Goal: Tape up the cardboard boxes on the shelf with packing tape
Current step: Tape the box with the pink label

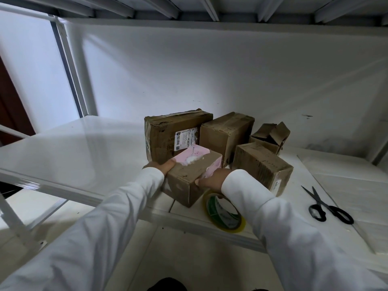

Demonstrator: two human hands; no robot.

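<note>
A small cardboard box with pink tape (190, 175) sits near the front of the white shelf (84, 156). My left hand (162, 165) grips its left top edge, thumb on top. My right hand (212, 180) holds its right side, fingers curled against the pink face. A roll of clear packing tape with a green core (223, 213) lies flat on the shelf just under my right wrist. Black scissors (327, 208) lie to the right. Several other cardboard boxes stand behind: a large labelled one (168, 137), a tilted one (226, 131) and one at the right (262, 164).
A small box with open flaps (270, 135) sits at the back right against the white wall. The shelf's upright post (77, 80) stands at the left. The upper shelf's underside (189, 9) hangs overhead. White sheets (346, 173) cover the shelf's right part.
</note>
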